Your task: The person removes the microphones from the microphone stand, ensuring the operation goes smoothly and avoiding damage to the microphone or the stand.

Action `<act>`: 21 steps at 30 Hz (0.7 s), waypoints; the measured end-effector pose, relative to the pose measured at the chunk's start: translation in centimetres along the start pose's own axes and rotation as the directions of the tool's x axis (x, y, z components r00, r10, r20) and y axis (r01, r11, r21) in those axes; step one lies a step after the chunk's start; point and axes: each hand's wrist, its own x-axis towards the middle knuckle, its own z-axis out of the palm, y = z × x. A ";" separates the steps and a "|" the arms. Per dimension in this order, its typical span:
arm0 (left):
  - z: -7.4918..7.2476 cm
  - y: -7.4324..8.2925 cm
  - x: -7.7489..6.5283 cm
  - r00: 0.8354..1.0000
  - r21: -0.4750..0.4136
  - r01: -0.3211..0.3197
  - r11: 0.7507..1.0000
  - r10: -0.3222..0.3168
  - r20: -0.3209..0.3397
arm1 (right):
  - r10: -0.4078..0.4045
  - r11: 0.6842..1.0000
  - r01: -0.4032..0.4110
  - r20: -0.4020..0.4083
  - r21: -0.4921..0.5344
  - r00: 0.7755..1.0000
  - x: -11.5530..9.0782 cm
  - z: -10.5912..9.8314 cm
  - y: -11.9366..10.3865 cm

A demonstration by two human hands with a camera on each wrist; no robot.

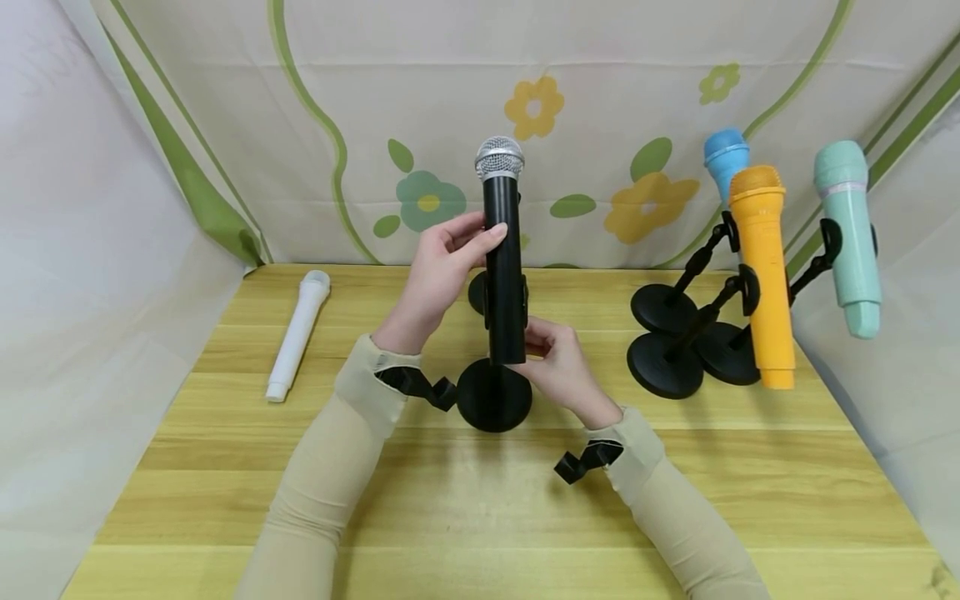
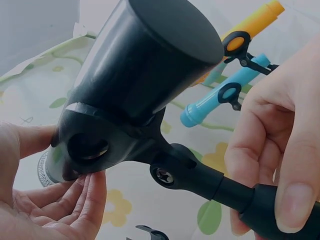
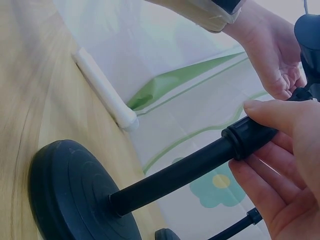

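A black microphone [image 1: 504, 275] with a silver mesh head stands nearly upright at the middle, seated in the clip [image 2: 127, 142] of a black desk stand. My left hand [image 1: 442, 267] holds its body, thumb in front and fingers behind. Lower down, my right hand [image 1: 562, 367] grips the stand's pole [image 3: 175, 170] at the collar, thumb on one side and fingers on the other. The stand's round base [image 1: 495, 404] rests on the wooden table. In the left wrist view the microphone's flat bottom end [image 2: 180, 25] pokes out past the clip.
A white microphone [image 1: 298, 337] lies on the table at left. At right, blue [image 1: 726, 158], orange [image 1: 767, 275] and mint green [image 1: 851, 233] microphones sit in black stands. Another stand's base [image 1: 477, 293] shows behind the black microphone. A flowered curtain [image 1: 450, 100] hangs at the back.
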 end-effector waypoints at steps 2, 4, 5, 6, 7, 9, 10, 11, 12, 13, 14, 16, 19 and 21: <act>0.0 0.0 0.1 1.000 -0.005 -0.001 1.000 0.001 0.003 | 0.000 1.000 0.000 0.004 0.004 1.000 0.0 0.0 0.0; 0.0 0.0 0.2 1.000 -0.004 0.001 1.000 -0.001 0.001 | 0.000 1.000 -0.001 0.012 0.016 1.000 0.0 0.1 0.0; 0.0 0.0 0.2 1.000 -0.004 0.003 1.000 -0.003 0.000 | 0.000 1.000 0.000 0.015 0.020 1.000 0.0 0.1 0.0; 0.0 0.1 0.3 1.000 -0.003 0.004 1.000 -0.004 -0.001 | 0.000 1.000 -0.001 0.017 0.023 1.000 0.0 0.1 0.0; 0.0 0.1 0.3 1.000 -0.005 0.004 1.000 -0.004 0.000 | 0.002 1.000 -0.003 0.018 0.025 1.000 0.0 0.1 -0.1; 0.0 0.1 0.4 1.000 -0.008 0.006 1.000 -0.006 0.000 | 0.005 1.000 -0.006 0.019 0.029 1.000 -0.1 0.1 -0.1; 0.0 0.1 0.3 1.000 -0.009 0.006 1.000 -0.006 0.002 | 0.006 1.000 -0.006 0.017 0.027 1.000 -0.1 0.1 -0.1; 0.0 0.1 0.3 1.000 -0.010 0.007 1.000 -0.007 0.005 | 0.011 1.000 -0.012 0.018 0.027 1.000 -0.1 0.1 -0.1; 0.0 0.1 0.3 1.000 -0.008 0.006 1.000 -0.006 0.008 | 0.015 0.999 -0.016 0.018 0.029 1.000 -0.1 0.1 -0.1; 0.0 0.1 0.2 1.000 -0.008 0.008 1.000 -0.008 0.009 | 0.019 0.999 -0.020 0.018 0.030 1.000 -0.1 0.1 -0.1; 0.0 0.0 0.2 1.000 -0.006 0.009 1.000 -0.009 0.009 | 0.022 0.999 -0.023 0.018 0.029 1.000 -0.1 0.1 -0.1; 0.0 0.0 0.1 1.000 -0.004 0.012 1.000 -0.012 0.008 | 0.031 0.999 -0.032 0.017 0.026 0.999 -0.1 0.1 -0.1; 0.0 0.0 0.0 1.000 -0.004 0.018 1.000 -0.018 0.011 | 0.047 0.999 -0.048 0.018 0.016 0.999 -0.2 0.1 -0.4; -0.1 0.0 -0.1 1.000 -0.007 0.025 1.000 -0.025 0.018 | 0.057 0.998 -0.057 0.025 0.011 0.998 -0.3 0.1 -1.3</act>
